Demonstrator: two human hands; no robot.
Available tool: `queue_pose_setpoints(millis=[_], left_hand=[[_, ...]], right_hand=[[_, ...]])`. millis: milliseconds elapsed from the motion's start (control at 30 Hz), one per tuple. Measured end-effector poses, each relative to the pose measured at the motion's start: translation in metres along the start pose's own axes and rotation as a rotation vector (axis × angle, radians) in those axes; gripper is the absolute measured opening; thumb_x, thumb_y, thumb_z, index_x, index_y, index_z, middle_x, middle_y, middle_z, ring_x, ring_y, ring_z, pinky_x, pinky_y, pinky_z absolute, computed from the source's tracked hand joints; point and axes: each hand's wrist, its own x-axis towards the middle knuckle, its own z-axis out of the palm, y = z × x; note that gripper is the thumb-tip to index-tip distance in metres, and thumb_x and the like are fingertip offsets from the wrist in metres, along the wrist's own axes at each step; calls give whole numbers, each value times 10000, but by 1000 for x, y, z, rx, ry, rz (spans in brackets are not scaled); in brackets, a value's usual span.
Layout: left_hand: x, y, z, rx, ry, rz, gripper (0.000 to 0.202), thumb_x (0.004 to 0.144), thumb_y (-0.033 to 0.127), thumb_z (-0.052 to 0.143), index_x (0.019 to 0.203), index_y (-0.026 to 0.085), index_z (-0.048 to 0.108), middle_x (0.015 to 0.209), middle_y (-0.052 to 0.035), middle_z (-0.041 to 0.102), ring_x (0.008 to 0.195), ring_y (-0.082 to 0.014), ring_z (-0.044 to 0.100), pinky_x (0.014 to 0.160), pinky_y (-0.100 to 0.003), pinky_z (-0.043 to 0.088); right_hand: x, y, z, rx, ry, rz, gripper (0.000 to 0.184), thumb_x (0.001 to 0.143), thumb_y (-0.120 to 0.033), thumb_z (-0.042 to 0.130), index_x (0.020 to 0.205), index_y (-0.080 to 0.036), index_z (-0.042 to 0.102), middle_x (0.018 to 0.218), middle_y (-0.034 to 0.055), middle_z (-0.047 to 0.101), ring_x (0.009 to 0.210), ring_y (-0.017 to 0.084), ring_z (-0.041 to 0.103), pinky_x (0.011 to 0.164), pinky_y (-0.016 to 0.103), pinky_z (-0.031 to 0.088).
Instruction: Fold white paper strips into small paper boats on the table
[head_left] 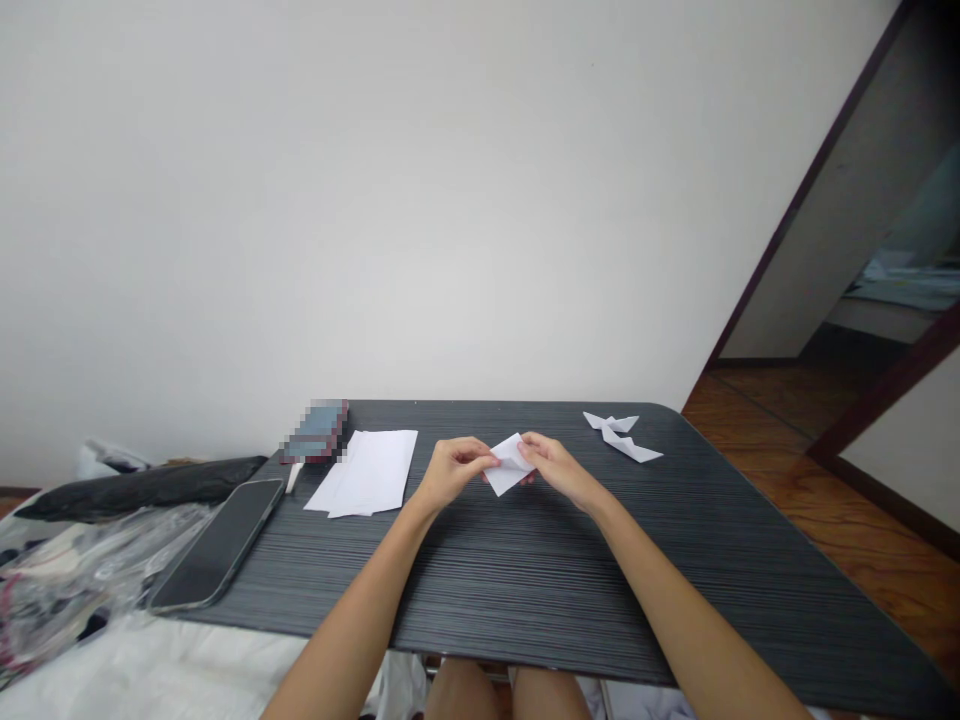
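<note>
A small folded piece of white paper (504,478) is held up over the middle of the dark table, tilted so that it looks like a diamond. My left hand (456,470) pinches its left corner between thumb and fingers. On the opposite side, my right hand (553,464) grips the paper, the thumb on its face and the fingertips partly hidden behind it. Some fold lines show near the right thumb. To the right lie folded white paper shapes (621,436) with pointed ends, touching or overlapping one another.
Loose white sheets (373,472) overlap left of my hands. Behind them sits a blurred blue and red item (319,430). A phone (219,545) lies on the left edge of the dark table (525,590), beside clear plastic wrapping (112,560). A white wall (480,200) rises behind.
</note>
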Motion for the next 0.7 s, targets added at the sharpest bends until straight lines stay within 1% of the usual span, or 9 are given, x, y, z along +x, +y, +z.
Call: queue_pose_setpoints(millis=[67, 100, 133, 200, 267, 367, 433, 533, 700], left_hand=[[0, -1, 3, 75, 114, 19, 225, 675, 326, 606, 641, 106, 633, 631, -42, 601, 546, -110, 547, 515, -215, 446], [0, -1, 4, 116, 164, 33, 226, 674, 330, 606, 633, 110, 632, 623, -41, 604, 550, -112, 547, 519, -214, 440], [0, -1, 6, 154, 205, 51, 226, 673, 334, 606, 626, 114, 632, 622, -40, 609, 553, -113, 547, 522, -213, 436], [-1, -1, 9, 211, 249, 91, 224, 674, 336, 604, 614, 123, 634, 629, -41, 618, 566, -116, 550, 533, -215, 434], [-2, -2, 12, 222, 254, 112, 209, 664, 331, 615, 629, 126, 637, 652, -46, 628, 584, -123, 562, 543, -217, 443], [-2, -4, 14, 127, 220, 73, 229, 656, 314, 626, 777, 120, 633, 698, -55, 643, 626, -146, 602, 579, -234, 480], [-3, -5, 14, 52, 213, 35, 259, 693, 309, 589, 861, 113, 608, 697, -57, 647, 629, -156, 621, 606, -253, 501], [-2, -6, 14, 29, 233, 28, 222, 736, 301, 537, 833, 111, 601, 685, -56, 647, 612, -157, 630, 616, -261, 514], [-3, -5, 14, 78, 225, 53, 175, 712, 290, 566, 757, 126, 607, 692, -47, 653, 615, -159, 634, 599, -245, 519]], right_hand=[[-1, -3, 1, 17, 9, -75, 420, 713, -396, 534, 1082, -235, 413, 807, 6, 573, 634, 111, 546, 546, 228, 418], [-1, -3, 2, 10, 3, -118, 473, 691, -371, 570, 1113, -264, 384, 875, 7, 563, 682, 113, 554, 581, 234, 428], [-1, -4, 2, -14, 0, -155, 477, 667, -348, 601, 1096, -272, 406, 918, 9, 552, 718, 116, 554, 611, 240, 432], [0, -2, 3, -86, 41, -206, 328, 645, -334, 622, 940, -230, 527, 915, 17, 549, 744, 129, 546, 639, 250, 430], [2, 1, 4, -131, 119, -224, 194, 655, -342, 610, 767, -186, 583, 845, 24, 564, 739, 142, 533, 647, 260, 420], [4, 2, 2, -74, 197, -197, 177, 653, -339, 614, 679, -165, 590, 712, 13, 570, 674, 139, 515, 632, 268, 402], [4, 0, 0, 1, 227, -186, 176, 640, -330, 627, 631, -161, 577, 647, -5, 551, 633, 127, 497, 621, 264, 389], [3, -3, -2, 52, 239, -211, 179, 632, -319, 635, 581, -159, 574, 632, -16, 528, 640, 120, 483, 642, 261, 374], [3, -5, -2, 13, 238, -227, 169, 638, -321, 631, 590, -161, 606, 651, -8, 531, 667, 127, 482, 674, 271, 367]])
